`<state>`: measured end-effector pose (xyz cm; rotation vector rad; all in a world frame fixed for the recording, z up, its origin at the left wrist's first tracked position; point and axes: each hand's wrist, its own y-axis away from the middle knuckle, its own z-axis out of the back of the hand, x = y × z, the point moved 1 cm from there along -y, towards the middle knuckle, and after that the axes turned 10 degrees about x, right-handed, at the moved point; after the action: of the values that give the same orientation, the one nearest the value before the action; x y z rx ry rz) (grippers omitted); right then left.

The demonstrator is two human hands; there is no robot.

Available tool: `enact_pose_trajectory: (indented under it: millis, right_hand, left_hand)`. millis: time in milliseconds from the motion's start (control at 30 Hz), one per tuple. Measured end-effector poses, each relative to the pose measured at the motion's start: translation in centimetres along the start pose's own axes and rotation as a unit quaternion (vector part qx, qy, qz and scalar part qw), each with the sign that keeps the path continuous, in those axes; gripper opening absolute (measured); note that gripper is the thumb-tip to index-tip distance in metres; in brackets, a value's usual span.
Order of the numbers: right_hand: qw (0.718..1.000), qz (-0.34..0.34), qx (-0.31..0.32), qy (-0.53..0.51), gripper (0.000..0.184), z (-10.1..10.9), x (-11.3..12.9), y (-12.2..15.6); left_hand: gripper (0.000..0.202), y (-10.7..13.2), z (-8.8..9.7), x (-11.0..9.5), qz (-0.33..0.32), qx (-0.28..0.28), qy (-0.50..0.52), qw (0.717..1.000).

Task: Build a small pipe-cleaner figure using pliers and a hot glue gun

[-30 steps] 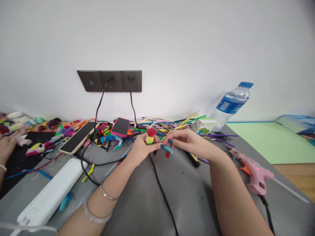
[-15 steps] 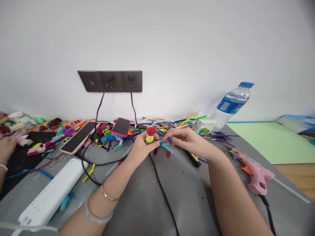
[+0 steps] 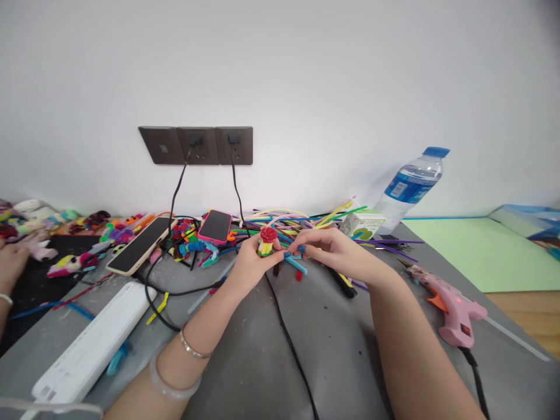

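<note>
A: Here you are, left hand (image 3: 256, 259) wrapped round the red-and-yellow piece (image 3: 267, 241), red end up, in front of the heap of coloured sticks (image 3: 286, 219), with the light blue strip (image 3: 297, 266) jutting out by your thumb!

B: And your right hand (image 3: 330, 251) is right there at the strip, fingertips curled in beside the left thumb. Is that grip pinched on it?

A: Can't tell from here; your fingers cover the spot. The left grip, though, is clearly clamped on the red-and-yellow piece

B: Then the call for you is this: let the left be the vice and the right do the fine work. Small moves from the fingertips, wrist quiet, and go easy on that strip, because it looks soft enough to kink

A: Mind the left squeeze too; press hard and you'd likely flatten the piece. Tilting it a little could give you a better look past your thumb

B: What's new, then? Against a second ago, a short blue end now shows between your two hands, where it was mostly hidden at your right fingertips

A: Against half a second ago, barely a twitch! Both your hands sit almost where they were, and the pink glue gun (image 3: 457, 318) on the table (image 3: 341, 350) lies untouched to your right
</note>
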<state>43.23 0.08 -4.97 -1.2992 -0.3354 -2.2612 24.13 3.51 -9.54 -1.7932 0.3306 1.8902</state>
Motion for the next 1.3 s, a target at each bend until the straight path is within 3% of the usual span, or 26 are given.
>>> enact_pose_trajectory:
  millis: [267,567,933,1000,1167,1300]
  right_hand:
    - [1.0,-0.009,0.008,-0.023,0.025,0.1,0.1,0.1]
    - [0.995,-0.006,0.055,-0.079,0.025,0.3,0.4,0.4]
    - [0.995,-0.002,0.057,-0.08,0.024,0.2,0.4,0.2]
    - [0.997,-0.008,0.04,-0.071,0.023,0.3,0.2,0.1]
    - [0.994,-0.039,-0.081,-0.063,0.024,0.8,-0.3,0.2]
    - [0.99,-0.04,-0.078,-0.115,0.024,0.8,-0.7,0.2]
  left_hand:
    - [0.015,0.1,0.0,0.1,-0.023,0.013,0.027,0.999]
    - [0.019,0.6,-0.1,-0.4,-0.038,0.084,0.03,0.995]
    - [0.011,0.7,-0.1,-0.9,-0.073,0.116,0.017,0.99]
    - [0.012,0.7,-0.2,-1.0,-0.077,0.118,0.022,0.99]
    - [0.018,0.8,-0.2,-1.2,-0.063,0.106,0.035,0.992]
    - [0.018,0.7,0.0,-1.0,-0.02,0.086,0.016,0.996]
